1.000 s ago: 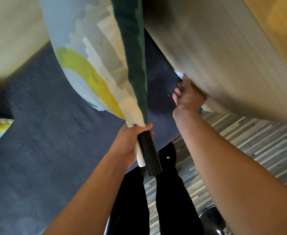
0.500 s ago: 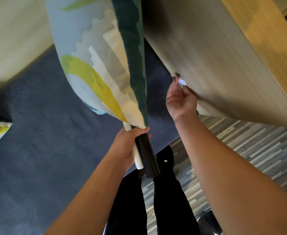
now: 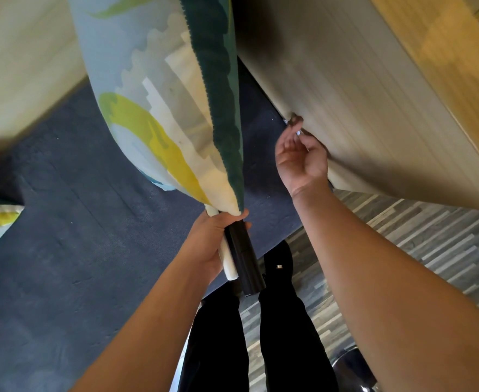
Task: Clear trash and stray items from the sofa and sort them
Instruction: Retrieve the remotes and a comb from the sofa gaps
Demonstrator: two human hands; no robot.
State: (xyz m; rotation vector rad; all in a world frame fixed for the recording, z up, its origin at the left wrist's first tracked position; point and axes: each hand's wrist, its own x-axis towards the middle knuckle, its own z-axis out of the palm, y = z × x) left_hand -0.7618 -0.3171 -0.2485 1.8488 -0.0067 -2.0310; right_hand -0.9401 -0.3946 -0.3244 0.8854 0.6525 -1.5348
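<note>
The right hand (image 3: 300, 159) makes a pinching grip on a small pale scrap (image 3: 298, 133) at the crack between the dark seat (image 3: 62, 222) and the beige armrest (image 3: 374, 108). The left hand (image 3: 213, 244) is closed around a cushion corner (image 3: 221, 206), a black remote (image 3: 245, 261) and a white stick (image 3: 228, 264), their long axes pointing down toward the person. I judge this is the collecting step; next, the scrap must be lifted free without dropping

Warm light upper right, deep shadow top centre, wide-angle bending, slight blur.
</note>
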